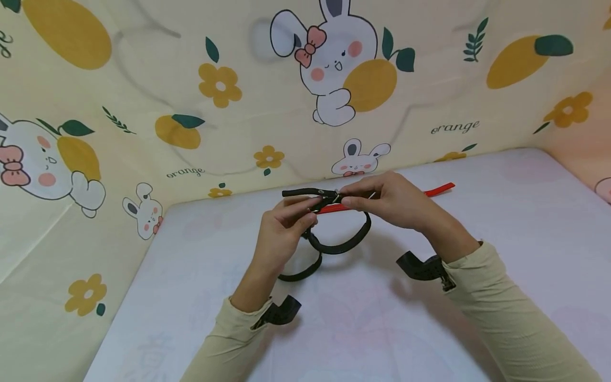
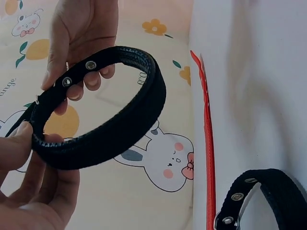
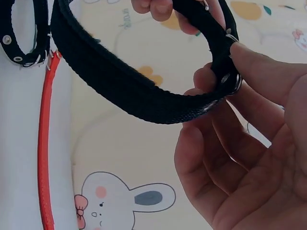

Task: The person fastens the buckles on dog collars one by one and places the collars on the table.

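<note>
Head view has the black strap loop [image 1: 340,248] held up over the far part of the white table [image 1: 191,260], hanging in a curve between the two hands, with one straight length jutting left above the left fingers. The left hand [image 1: 279,236] pinches the strap between thumb and fingers on the left; the right hand [image 1: 396,201] pinches it from the right, its fingertips near those of the left hand. Seen from the left wrist, metal eyelets [image 2: 90,65] line the upper part of the loop; from the right wrist, metal fittings [image 3: 235,85] sit beside the right thumb.

Below and a little nearer, a second black loop [image 1: 304,275] rests on the table, partly hidden by the left hand. A red strap [image 1: 441,189] runs behind the hands and out to the right; the right wrist view shows one end of it at the second loop's metal rings.

Beige sleeves [image 1: 506,297] cover both forearms, with a black piece [image 1: 420,267] at each cuff. Beyond the table's far edge rises a cream cloth [image 1: 267,114] printed with rabbits, oranges and flowers.
</note>
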`<control>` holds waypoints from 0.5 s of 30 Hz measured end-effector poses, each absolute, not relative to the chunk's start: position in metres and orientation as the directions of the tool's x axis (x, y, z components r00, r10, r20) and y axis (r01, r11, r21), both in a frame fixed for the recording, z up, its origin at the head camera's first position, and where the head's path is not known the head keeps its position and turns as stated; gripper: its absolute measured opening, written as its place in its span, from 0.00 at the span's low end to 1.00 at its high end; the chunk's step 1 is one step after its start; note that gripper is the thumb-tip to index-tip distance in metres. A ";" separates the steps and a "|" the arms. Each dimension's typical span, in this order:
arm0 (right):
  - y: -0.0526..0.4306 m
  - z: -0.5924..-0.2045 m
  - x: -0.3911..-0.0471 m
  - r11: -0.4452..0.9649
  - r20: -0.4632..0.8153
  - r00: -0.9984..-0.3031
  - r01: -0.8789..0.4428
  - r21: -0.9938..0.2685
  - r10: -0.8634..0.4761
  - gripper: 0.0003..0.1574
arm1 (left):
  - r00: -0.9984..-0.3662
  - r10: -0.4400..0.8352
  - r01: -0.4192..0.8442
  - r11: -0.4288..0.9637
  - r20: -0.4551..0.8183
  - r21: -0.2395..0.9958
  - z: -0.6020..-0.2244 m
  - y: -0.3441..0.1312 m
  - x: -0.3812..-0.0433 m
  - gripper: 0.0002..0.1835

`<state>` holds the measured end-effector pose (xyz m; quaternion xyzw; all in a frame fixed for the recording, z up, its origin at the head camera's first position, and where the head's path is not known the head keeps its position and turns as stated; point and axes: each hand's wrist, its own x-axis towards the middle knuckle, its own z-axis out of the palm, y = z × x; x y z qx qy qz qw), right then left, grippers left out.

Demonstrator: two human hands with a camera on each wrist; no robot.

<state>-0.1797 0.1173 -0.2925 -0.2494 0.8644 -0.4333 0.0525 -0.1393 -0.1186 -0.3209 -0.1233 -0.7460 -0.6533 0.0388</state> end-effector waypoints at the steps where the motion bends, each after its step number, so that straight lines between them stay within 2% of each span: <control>1: 0.118 -0.292 -0.180 0.499 0.126 -0.868 -0.389 -0.774 -0.481 0.21 | -0.966 0.129 0.237 0.120 0.222 0.964 -0.321 -0.118 -0.139 0.17; 10: 0.124 -0.290 -0.182 0.499 0.125 -0.840 -0.426 -0.755 -0.528 0.26 | -0.980 0.055 0.197 0.148 0.191 0.969 -0.320 -0.118 -0.142 0.16; 15: 0.125 -0.290 -0.183 0.502 0.144 -0.861 -0.412 -0.760 -0.488 0.26 | -0.986 0.041 0.167 0.144 0.163 0.975 -0.318 -0.121 -0.143 0.17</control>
